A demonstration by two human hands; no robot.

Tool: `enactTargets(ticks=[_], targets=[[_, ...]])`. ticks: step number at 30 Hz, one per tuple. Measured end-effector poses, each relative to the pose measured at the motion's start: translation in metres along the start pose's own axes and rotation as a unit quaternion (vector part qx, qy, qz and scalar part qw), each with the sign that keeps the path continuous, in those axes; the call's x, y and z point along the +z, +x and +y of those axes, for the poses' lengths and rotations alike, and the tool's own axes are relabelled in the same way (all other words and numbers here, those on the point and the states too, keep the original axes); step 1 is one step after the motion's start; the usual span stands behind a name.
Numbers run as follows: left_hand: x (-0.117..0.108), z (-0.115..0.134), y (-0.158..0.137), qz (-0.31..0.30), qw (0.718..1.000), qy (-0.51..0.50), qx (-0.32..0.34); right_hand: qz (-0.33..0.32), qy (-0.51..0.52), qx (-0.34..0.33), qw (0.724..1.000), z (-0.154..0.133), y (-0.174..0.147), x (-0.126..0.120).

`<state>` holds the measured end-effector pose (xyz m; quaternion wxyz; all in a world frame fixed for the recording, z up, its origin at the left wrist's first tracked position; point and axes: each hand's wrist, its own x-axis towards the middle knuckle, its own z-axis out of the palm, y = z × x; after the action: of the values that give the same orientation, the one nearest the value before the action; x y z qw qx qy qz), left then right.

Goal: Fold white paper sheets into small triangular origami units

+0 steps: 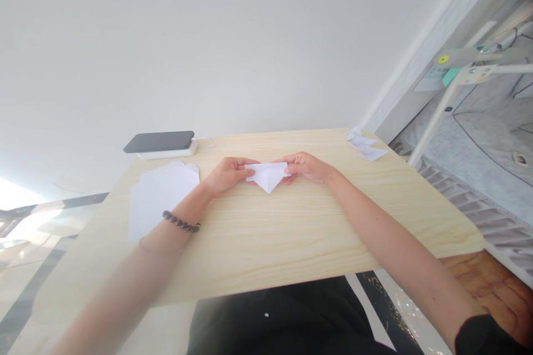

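Note:
A small folded white paper (268, 173) is held between my two hands above the middle of the table. Its top edge is straight and a point hangs down at its centre. My left hand (229, 175) pinches its left end, thumb in front and fingers behind. The right end is pinched the same way by my right hand (306, 167). The fingers behind the paper are partly hidden. A dark bead bracelet (181, 222) circles my left wrist.
White paper sheets (158, 194) lie at the table's left, partly under my left forearm. Behind them a dark phone (160, 142) rests on a white block with a cable. Several folded paper pieces (366, 147) lie at the back right of the wooden table (266, 244). A wall stands behind.

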<state>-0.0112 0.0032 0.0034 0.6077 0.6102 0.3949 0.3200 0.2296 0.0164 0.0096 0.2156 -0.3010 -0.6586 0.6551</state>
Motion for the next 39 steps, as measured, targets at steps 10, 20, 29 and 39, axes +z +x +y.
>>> enactTargets(ticks=[10, 20, 29, 39], targets=[[0.001, -0.004, 0.002, 0.059, 0.998, -0.013, 0.016, 0.016, 0.021, 0.002, 1.000, -0.002, -0.002, 0.004], [0.005, -0.003, 0.001, 0.132, 0.988, 0.047, 0.071, 0.179, -0.091, -0.026, 0.979, 0.006, 0.009, 0.021], [0.010, 0.004, -0.004, 0.180, 0.944, 0.184, 0.204, 0.295, -0.180, -0.135, 0.929, 0.006, 0.010, 0.028], [-0.005, -0.007, -0.001, 0.063, 0.855, 0.469, 0.211, 0.211, -0.487, -0.186, 0.827, 0.011, 0.007, 0.014]])
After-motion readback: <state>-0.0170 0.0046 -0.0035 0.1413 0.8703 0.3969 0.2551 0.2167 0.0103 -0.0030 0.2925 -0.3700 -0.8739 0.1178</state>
